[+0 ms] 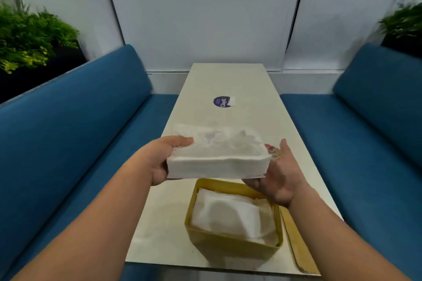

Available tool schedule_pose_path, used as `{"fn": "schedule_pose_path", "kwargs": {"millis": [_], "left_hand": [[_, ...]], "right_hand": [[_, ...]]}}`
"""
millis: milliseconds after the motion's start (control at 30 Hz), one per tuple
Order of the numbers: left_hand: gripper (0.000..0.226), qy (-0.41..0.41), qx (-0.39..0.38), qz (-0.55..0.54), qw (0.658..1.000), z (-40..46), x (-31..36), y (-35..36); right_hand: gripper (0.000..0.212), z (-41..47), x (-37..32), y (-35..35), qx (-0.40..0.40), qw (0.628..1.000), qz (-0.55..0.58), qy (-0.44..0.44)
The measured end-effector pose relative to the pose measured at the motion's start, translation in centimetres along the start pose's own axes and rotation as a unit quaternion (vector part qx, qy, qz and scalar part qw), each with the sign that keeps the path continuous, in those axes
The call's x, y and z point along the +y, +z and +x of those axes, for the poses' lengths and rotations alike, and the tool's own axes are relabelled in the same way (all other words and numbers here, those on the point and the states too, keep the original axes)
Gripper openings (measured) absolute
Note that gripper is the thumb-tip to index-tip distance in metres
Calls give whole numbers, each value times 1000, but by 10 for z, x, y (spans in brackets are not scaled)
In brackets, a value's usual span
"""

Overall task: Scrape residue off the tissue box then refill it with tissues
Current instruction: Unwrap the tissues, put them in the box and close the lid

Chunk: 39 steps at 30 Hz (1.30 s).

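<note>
The table [228, 80] carries a yellow tissue box [233, 246] and a purple sticker [221, 101].

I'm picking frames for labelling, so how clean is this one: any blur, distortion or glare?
Head view: wide-angle bending bows the blue benches and wall panels outward; motion blur smears the plants at both edges; the tissue stack held by the left hand and right hand looks soft, nearly blown out; the yellow tissue box reads clearly; lighting is even, without hard glare.
</note>
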<state>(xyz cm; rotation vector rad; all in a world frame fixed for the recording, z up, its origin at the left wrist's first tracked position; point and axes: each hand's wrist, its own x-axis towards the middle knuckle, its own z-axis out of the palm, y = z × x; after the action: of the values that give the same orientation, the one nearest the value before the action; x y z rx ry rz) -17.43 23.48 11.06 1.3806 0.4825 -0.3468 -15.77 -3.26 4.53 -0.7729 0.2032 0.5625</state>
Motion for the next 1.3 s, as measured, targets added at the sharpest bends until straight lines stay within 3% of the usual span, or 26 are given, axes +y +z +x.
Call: {"fn": "schedule_pose_path", "kwargs": {"millis": [200,467,800,933,1033,1100,1233,1300], "left_hand": [[28,-11,25,43,999,12,-38,13],[28,-28,55,108,992,9,-68,29],[30,9,91,282,955,15,-93,37],[23,42,112,397,910,24,-98,46],[19,66,121,489,861,29,-102,54],[12,74,125,529,836,30,-105,58],[23,75,128,549,822,30,-116,65],[28,81,133,544,824,29,-120,65]], "right_hand": [[88,-41,-13,-21,53,976,-209,14],[27,-57,10,-32,143,928,-345,-4],[21,-60,34,-27,238,846,-478,-16],[31,-55,36,-16,265,748,-608,-4],[35,-49,37,-5,239,640,-730,16],[31,-44,40,0,222,598,-770,33],[28,-30,48,7,167,471,-862,78],[26,-24,51,3,168,424,-888,52]]}}
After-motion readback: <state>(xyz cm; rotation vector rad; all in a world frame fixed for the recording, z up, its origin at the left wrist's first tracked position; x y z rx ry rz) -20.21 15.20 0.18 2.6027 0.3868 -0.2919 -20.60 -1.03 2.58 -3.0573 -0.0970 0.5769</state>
